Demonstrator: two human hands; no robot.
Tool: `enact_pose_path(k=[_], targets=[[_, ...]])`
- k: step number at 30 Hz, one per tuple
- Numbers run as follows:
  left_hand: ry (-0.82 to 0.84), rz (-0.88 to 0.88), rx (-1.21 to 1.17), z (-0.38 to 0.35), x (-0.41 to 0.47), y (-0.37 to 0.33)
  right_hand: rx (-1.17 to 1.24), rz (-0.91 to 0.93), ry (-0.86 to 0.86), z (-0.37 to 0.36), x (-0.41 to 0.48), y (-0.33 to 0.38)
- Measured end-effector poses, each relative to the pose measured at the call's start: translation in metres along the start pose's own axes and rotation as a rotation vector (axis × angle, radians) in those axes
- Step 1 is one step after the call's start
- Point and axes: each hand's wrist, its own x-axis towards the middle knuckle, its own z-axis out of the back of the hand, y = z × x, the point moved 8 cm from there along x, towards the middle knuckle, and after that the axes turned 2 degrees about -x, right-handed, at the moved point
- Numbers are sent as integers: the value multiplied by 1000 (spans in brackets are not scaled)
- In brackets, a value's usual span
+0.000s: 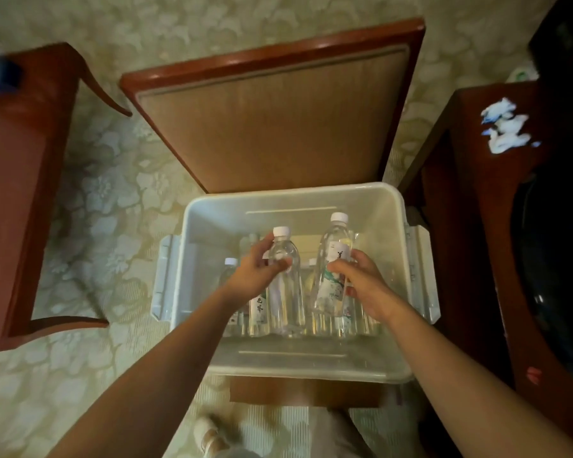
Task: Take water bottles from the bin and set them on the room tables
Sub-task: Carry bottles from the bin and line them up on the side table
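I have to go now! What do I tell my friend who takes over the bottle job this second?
Left hand: fingers grip a clear bottle near its top.
Right hand: fingers grip a labelled bottle.
Both bottles are lifted over the bin.
Other bottles stand in the bin.
Done: two bottles picked up.
Left: set these two on the room tables, probably the left table and the right table, then come back for the rest.
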Motion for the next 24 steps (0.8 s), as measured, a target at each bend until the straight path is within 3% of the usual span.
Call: enact_pose_path(k=[4, 9, 15, 24], targets=[[7, 25, -338, 18, -25, -23, 93, 59, 70, -19, -28, 31], [93, 211, -728, 26, -71, -36, 110, 139, 138, -53, -64, 63], [33, 157, -993, 50, -125, -33, 97, 166, 224, -109, -102, 76], [-148, 25, -1120, 123, -219, -17, 47, 92, 420, -222, -162, 79]])
